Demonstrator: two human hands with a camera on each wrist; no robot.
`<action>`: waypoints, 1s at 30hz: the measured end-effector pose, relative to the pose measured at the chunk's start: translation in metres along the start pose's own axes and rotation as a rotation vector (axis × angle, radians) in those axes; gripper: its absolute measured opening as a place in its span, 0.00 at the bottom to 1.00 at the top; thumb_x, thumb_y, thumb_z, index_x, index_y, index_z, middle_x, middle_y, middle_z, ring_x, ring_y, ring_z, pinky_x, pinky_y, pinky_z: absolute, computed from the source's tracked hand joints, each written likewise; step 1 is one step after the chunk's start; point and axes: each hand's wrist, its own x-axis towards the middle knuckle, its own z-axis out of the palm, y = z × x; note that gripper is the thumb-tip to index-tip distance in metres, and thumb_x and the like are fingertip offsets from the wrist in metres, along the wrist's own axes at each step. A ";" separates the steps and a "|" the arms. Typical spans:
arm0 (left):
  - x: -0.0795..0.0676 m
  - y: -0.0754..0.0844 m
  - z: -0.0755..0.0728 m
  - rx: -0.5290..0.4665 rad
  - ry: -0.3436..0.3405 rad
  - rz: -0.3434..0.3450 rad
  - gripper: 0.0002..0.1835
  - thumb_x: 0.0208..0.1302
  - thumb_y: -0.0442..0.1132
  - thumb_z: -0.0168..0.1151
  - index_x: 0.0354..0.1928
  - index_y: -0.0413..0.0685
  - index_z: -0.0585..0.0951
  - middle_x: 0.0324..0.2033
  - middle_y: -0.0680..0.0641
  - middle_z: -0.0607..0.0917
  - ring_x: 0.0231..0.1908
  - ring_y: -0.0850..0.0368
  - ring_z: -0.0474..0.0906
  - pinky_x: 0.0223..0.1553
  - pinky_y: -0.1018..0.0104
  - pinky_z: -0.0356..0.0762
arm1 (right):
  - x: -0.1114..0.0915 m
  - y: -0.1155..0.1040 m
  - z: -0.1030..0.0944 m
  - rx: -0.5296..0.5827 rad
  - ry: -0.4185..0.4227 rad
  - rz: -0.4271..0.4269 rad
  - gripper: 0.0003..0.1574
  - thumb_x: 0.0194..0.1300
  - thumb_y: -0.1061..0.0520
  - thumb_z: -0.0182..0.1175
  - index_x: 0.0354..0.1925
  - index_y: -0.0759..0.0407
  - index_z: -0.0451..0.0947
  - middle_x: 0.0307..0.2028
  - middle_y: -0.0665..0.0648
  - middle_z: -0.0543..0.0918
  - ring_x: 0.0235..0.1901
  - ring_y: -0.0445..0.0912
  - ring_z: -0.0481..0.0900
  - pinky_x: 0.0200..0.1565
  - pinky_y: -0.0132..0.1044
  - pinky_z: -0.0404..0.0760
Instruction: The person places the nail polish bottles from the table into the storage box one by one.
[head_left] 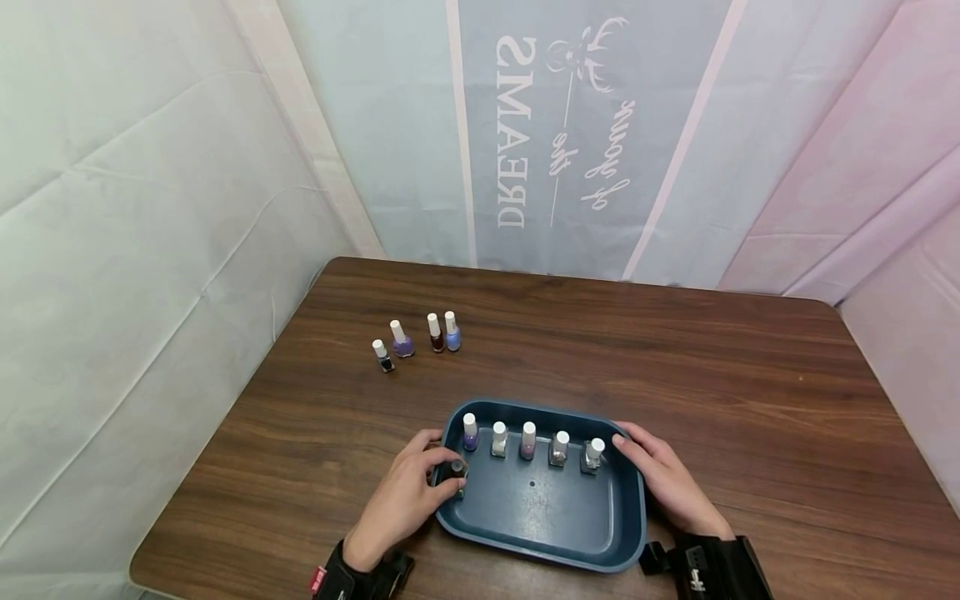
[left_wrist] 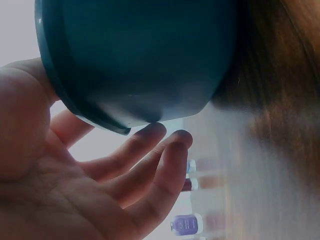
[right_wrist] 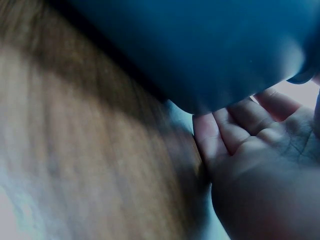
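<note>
A dark blue tray (head_left: pixel 536 537) lies on the table with a row of several white-capped nail polish bottles along its far side, among them a purple one (head_left: pixel 470 433) and a clear one (head_left: pixel 558 450). At the tray's left end, my left hand (head_left: pixel 408 492) pinches a dark-capped nail polish bottle (head_left: pixel 458 469) between thumb and index finger, its body partly hidden. The left hand's other fingers (left_wrist: pixel 150 175) are outside the tray wall. My right hand (head_left: pixel 667 479) grips the tray's right end, thumb over the rim and fingers (right_wrist: pixel 240 125) against the outer wall.
Beyond the tray, on the wooden table (head_left: pixel 675 358), stand more white-capped bottles: a black one (head_left: pixel 383 358), a purple one (head_left: pixel 402 343), a dark red one (head_left: pixel 437 337) and a blue one (head_left: pixel 452 335). A printed curtain (head_left: pixel 420 150) hangs behind the table.
</note>
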 end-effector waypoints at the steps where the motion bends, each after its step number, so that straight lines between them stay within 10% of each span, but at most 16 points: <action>1: 0.000 0.000 0.000 0.002 -0.002 0.001 0.08 0.56 0.41 0.70 0.39 0.55 0.85 0.55 0.46 0.77 0.51 0.54 0.75 0.48 0.53 0.76 | 0.000 0.000 0.000 0.000 -0.001 -0.001 0.31 0.75 0.44 0.46 0.65 0.63 0.65 0.59 0.65 0.73 0.49 0.39 0.77 0.48 0.31 0.78; 30: 0.000 0.002 0.000 0.135 -0.009 0.026 0.08 0.53 0.43 0.71 0.37 0.56 0.85 0.46 0.51 0.78 0.43 0.59 0.75 0.46 0.58 0.75 | -0.001 0.000 0.001 0.004 0.008 -0.010 0.30 0.75 0.45 0.46 0.64 0.63 0.66 0.57 0.63 0.75 0.47 0.40 0.77 0.47 0.31 0.78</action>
